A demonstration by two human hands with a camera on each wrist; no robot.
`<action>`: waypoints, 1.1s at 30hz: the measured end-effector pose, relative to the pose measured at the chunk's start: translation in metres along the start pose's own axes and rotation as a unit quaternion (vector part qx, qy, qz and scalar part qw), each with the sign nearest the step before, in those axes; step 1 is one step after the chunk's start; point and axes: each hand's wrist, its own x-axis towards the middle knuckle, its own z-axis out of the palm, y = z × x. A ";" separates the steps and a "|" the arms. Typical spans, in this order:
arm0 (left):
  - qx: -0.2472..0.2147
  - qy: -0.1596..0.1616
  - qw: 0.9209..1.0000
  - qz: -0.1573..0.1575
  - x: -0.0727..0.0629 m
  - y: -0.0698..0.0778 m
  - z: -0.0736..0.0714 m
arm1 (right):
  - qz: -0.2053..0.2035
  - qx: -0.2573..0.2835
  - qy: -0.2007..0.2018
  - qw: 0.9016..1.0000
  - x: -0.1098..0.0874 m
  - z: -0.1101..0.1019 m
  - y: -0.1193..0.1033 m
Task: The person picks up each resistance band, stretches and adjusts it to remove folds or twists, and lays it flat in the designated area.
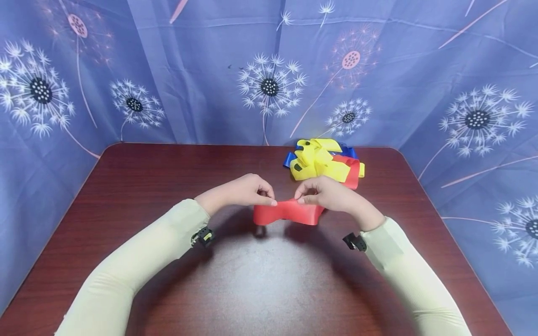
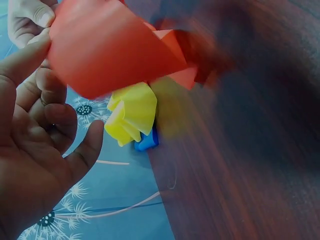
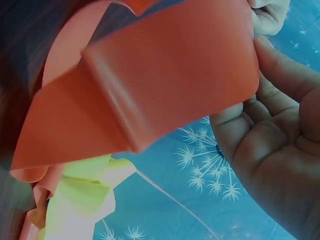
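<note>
A wide, smooth red band (image 1: 290, 212) hangs in loops between the two hands, just above the middle of the table. My left hand (image 1: 253, 189) pinches its upper edge between thumb and fingertips, left of centre. Close by on the same edge, my right hand (image 1: 329, 192) pinches it with thumb and index finger. Seen from the left wrist, the red band (image 2: 110, 50) bows outward from the fingertips, and the other left fingers are loosely bent. The right wrist view shows the red band (image 3: 175, 70) with a crease across it and a loop trailing behind.
Behind the right hand lies a pile of yellow bands (image 1: 315, 161), with a red band (image 1: 352, 175) and blue bands (image 1: 288, 159) among them. The dark reddish wooden table (image 1: 168, 168) ends at a blue cloth (image 1: 201, 70) printed with dandelions. Both wrists carry small black cameras.
</note>
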 end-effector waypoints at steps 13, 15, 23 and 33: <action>-0.069 0.026 0.997 0.003 -0.008 -0.008 0.008 | 0.017 0.030 -0.034 0.999 -0.004 0.013 0.012; -0.083 0.025 0.996 0.000 -0.011 -0.010 0.009 | 0.019 0.035 -0.037 0.999 -0.004 0.016 0.015; -0.087 0.028 0.996 0.005 -0.021 -0.011 0.011 | -0.001 0.051 -0.061 0.997 0.001 0.032 0.023; -0.104 0.044 0.994 0.000 -0.032 -0.016 0.005 | 0.016 0.030 -0.061 0.998 0.003 0.044 0.034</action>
